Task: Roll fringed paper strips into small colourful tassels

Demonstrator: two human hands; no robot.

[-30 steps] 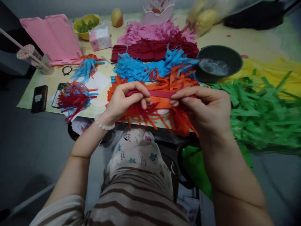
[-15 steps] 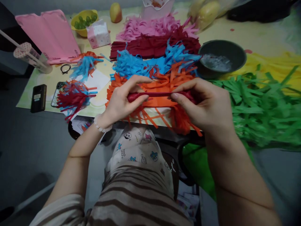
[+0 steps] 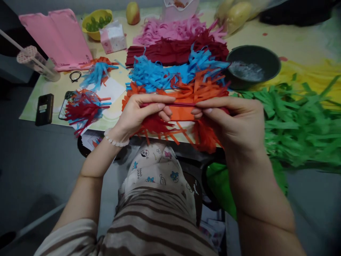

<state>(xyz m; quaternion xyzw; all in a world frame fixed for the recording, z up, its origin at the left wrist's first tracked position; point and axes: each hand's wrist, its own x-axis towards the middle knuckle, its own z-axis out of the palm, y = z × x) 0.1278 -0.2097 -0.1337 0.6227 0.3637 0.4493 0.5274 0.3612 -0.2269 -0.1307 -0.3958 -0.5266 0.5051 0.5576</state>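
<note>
Between my two hands a dark red strip of fringed tissue paper (image 3: 182, 104) is stretched level, its middle rolled thin. My left hand (image 3: 141, 112) pinches one side of it between thumb and fingers, and red fringe hangs below that hand. At the other side my right hand (image 3: 231, 113) pinches the strip the same way. Orange fringed paper (image 3: 183, 113) lies on the table beneath both hands. Behind it are blue fringed paper (image 3: 170, 73), a dark red fringed stack (image 3: 165, 53) and pink fringed paper (image 3: 173, 31).
Green fringed paper (image 3: 301, 124) and yellow paper (image 3: 314, 78) spread on the right. A dark bowl (image 3: 253, 65) stands near them. At left lie a red-and-blue tassel (image 3: 85, 110), another blue-and-orange tassel (image 3: 97, 73), a black phone (image 3: 44, 109) and a lidded cup (image 3: 38, 64).
The red strip's middle looks thinner now, and red fringe shows hanging under my left hand. Fingers of both hands have curled beneath the strip. The view has shifted slightly.
</note>
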